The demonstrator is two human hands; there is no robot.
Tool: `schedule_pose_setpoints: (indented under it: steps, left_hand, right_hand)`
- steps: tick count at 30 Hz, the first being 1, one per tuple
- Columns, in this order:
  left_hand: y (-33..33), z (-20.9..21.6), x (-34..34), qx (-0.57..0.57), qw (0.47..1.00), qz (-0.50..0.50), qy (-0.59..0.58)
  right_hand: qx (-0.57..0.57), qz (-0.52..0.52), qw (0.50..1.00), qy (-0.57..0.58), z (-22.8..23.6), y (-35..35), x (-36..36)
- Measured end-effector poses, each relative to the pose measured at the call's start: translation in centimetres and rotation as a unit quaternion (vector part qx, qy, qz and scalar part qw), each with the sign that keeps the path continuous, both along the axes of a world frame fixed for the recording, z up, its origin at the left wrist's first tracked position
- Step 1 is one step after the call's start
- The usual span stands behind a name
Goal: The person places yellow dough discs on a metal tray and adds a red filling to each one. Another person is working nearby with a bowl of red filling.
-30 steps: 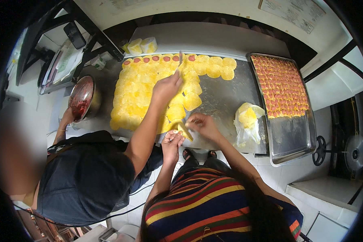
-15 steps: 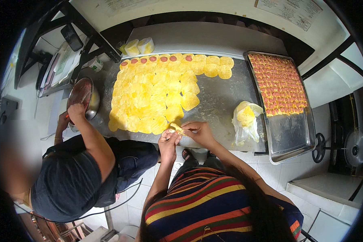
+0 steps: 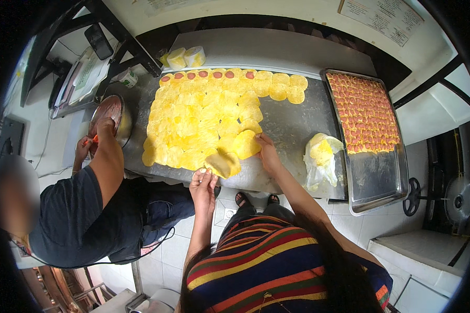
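Thin round yellow dough wrappers (image 3: 188, 125) lie overlapping in rows on the metal table. In the far row, several wrappers carry small lumps of pink filling (image 3: 217, 74). Near the front edge, my left hand (image 3: 203, 182) pinches the rim of a wrapper (image 3: 218, 164), which is partly curled up. My right hand (image 3: 267, 151) has its fingertips on the right edge of another wrapper (image 3: 247, 144) at the near right corner of the rows. A plastic bag with more yellow wrappers (image 3: 322, 152) sits farther right on the table.
On the right, a metal tray (image 3: 377, 195) holds rows of pink-filled pieces. To my left, a co-worker (image 3: 73, 208) reaches into a metal bowl (image 3: 124, 128) of pink filling, gripping something orange. Two wrapper stacks (image 3: 195, 56) stand at the back left, beyond the rows.
My hands have moved apart from a pinched, folded piece of dough. My right hand has gone right and forward with one wrapper; a wrapper at my left hand has opened out.
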State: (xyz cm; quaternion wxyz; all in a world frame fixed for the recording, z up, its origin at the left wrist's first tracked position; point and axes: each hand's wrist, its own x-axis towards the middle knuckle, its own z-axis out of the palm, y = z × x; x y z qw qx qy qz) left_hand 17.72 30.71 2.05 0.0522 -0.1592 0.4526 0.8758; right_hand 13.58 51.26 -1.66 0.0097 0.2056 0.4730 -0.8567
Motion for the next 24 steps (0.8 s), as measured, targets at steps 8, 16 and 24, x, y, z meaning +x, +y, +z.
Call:
schedule_pose_setpoints:
  steps: [8,16,24]
  left_hand:
    - [-0.7,-0.1,0.2,-0.005,1.000,0.001,0.000]
    - [-0.1,-0.2,0.5,0.011,0.999,0.012,-0.030]
    - [0.3,-0.4,0.5,0.019,0.999,-0.008,-0.030]
  right_hand:
    - [0.091,0.021,0.995,-0.018,-4.7,0.4,0.0]
    - [0.053,0.020,0.998,-0.001,-2.1,0.0,0.4]
    - [0.508,0.018,0.859,0.052,-3.1,0.8,0.2]
